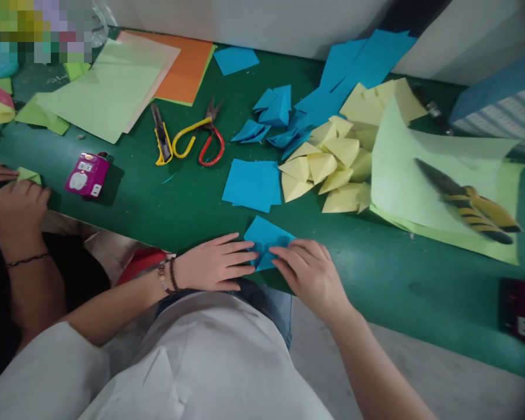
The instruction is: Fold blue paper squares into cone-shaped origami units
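Blue origami paper (263, 229) between hands
Left hand (216, 262) spread at its eight o'clock; right hand (312, 271) pinching at four.

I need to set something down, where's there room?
Bare table lies right of your right hand, in front of the green sheets under the pliers. More lies between the left purple box and the blue square stack. Beside and behind that stack, folded yellow pieces and folded blue pieces crowd together.

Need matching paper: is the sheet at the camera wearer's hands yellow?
No, the sheet at the left hand and right hand is blue, like the stack beyond it.
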